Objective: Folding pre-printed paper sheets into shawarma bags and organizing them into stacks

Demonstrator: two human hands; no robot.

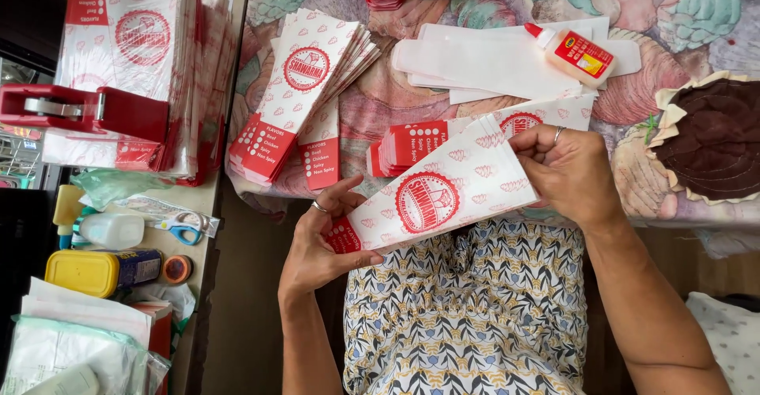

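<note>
I hold a stack of white paper bags (443, 189) with red print and a round red emblem, tilted up to the right above my lap. My left hand (317, 244), with a ring, grips the stack's lower red end. My right hand (566, 169), also ringed, pinches the upper end, fingers at the fanned edges. Just behind lies another small stack of the same bags (408, 146) on the flowered cloth.
A fanned pile of bags (305, 86) and plain white paper sheets (483, 62) lie on the flowered table cloth (380, 102). A glue bottle (574, 53) rests on the sheets. At left: a red tape dispenser (79, 108), scissors (184, 225), a yellow box (83, 272).
</note>
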